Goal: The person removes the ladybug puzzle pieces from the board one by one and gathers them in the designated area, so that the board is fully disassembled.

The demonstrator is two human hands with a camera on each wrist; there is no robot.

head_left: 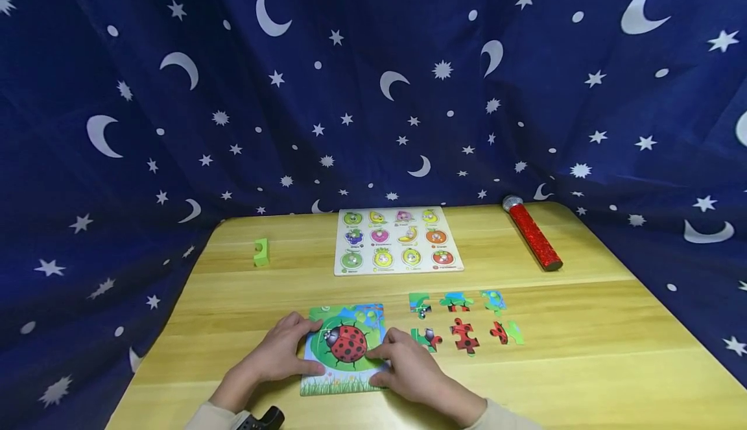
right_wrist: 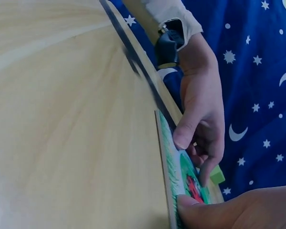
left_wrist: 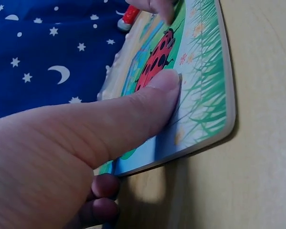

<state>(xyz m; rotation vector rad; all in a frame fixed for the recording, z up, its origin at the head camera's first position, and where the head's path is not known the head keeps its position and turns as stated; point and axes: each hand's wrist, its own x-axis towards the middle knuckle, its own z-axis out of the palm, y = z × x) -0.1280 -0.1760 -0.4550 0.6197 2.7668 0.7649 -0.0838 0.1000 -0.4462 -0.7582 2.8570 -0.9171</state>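
A flat ladybug puzzle board point(head_left: 341, 386) lies on the table between both hands, showing a red, black-spotted ladybug on green. My left hand point(head_left: 280, 351) holds its left side, thumb pressed on the printed face. In the left wrist view, curled fingertips point(left_wrist: 106, 185) show beside the board's edge, partly hidden by the thumb. My right hand point(head_left: 411, 368) holds the right side, with index finger and thumb over the face. The right wrist view shows the right thumb on the board; its other fingers are hidden there. Several loose jigsaw pieces point(head_left: 465, 336) lie right of the board in two rows.
Behind stands a white fruit peg puzzle point(head_left: 399, 273). A red glittery toy microphone point(head_left: 533, 235) lies at the back right, a green notched block point(head_left: 262, 253) at the back left. A blue star-and-moon curtain point(head_left: 350, 93) hangs behind the wooden table point(head_left: 583, 365).
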